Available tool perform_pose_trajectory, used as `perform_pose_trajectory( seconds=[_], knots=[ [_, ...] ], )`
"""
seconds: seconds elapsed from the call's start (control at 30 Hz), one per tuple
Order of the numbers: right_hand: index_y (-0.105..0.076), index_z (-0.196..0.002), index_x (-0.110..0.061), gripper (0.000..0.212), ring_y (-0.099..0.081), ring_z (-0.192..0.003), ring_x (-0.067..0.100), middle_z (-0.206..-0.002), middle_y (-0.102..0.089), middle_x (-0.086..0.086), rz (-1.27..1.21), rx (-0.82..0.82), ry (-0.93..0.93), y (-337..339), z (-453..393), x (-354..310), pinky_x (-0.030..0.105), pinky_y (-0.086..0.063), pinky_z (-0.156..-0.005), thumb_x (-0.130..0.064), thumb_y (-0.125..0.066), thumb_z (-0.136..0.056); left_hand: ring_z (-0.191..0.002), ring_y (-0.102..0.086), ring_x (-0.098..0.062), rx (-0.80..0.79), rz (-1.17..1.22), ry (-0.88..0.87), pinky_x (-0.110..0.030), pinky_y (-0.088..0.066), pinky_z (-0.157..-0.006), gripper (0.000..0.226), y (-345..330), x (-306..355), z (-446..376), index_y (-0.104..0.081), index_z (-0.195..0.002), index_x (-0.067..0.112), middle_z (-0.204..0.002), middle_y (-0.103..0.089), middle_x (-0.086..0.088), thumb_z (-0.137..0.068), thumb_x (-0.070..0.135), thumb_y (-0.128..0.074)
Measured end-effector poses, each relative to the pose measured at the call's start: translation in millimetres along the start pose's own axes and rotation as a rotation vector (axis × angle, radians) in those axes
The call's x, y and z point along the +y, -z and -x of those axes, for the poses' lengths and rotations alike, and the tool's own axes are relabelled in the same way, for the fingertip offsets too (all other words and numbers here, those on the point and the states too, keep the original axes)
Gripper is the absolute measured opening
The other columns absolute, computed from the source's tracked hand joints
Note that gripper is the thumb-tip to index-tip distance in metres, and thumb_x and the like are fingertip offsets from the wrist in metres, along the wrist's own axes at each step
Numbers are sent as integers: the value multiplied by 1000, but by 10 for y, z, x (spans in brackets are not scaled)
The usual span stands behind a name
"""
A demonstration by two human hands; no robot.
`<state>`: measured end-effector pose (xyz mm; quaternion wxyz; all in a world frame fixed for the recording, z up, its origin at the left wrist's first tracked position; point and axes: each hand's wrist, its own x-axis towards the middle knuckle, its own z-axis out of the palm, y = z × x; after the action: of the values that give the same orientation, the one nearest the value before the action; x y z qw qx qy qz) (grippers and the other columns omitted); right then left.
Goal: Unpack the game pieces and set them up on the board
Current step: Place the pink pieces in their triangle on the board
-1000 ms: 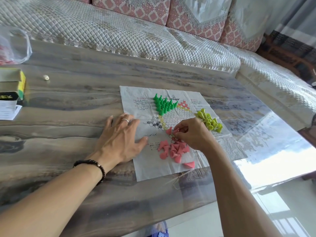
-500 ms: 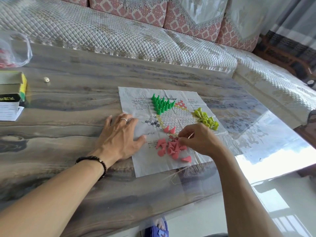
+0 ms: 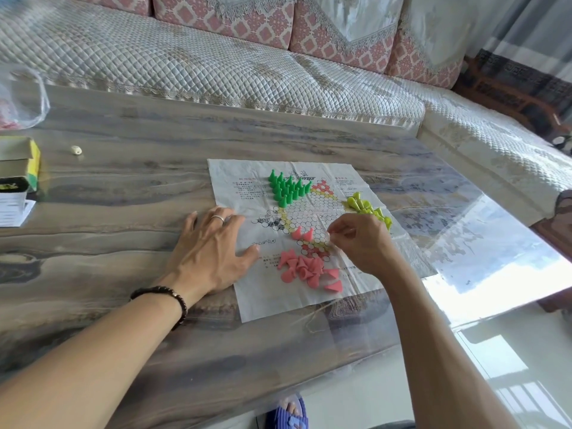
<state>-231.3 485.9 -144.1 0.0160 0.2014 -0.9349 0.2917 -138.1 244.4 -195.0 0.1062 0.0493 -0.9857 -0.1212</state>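
Two pink cones [image 3: 302,234] upright on board [image 3: 235,178] | left hand [image 3: 210,252] flat, fingers spread | right hand [image 3: 360,243] fingertips pinched, contents unclear | print unreadable

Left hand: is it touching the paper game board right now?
Touching. The head view shows the left hand lying flat with its thumb and fingertips overlapping the left edge of the paper game board, no gap visible.

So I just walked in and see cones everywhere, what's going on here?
A person is setting up a game on a paper board. The left hand presses the sheet flat; the right hand hovers over the board, fingers curled. Green pieces stand arranged, two pink cones stand placed, and the pink pile lies waiting.
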Motion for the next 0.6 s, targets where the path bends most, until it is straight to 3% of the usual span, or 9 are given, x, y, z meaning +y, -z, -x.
perform_pose_trajectory(
  seconds=[0.3, 0.4, 0.6],
  knots=[
    [-70, -75, -27, 20, -65, -67, -4, -74, -70, -11, -59, 22, -9, -148, -69, 14, 9, -49, -61, -11, -82, -71, -136, -33, -20, 10, 11, -5, -46, -18, -113, 78, -5, -8, 1, -48, -134, 23, -143, -44, -4, -76, 70, -25],
    [-72, -79, -22, 16, -65, -68, -2, -74, -69, -11, -70, 23, -17, -154, -82, 14, 9, -50, -61, -13, -83, -71, -137, -31, -20, 0, 5, -4, -45, -17, -113, 78, 6, -3, -1, -46, -135, 23, -146, -41, -4, -76, 70, -24],
    [-71, -87, -16, 21, -66, -70, -1, -75, -69, -9, -73, 11, 10, -194, -91, 18, 20, -58, -71, -8, -82, -71, -138, -30, -19, -4, 7, -1, -45, -16, -114, 81, 10, -6, 5, -45, -136, 24, -146, -41, -4, -75, 71, -21]
  ],
)
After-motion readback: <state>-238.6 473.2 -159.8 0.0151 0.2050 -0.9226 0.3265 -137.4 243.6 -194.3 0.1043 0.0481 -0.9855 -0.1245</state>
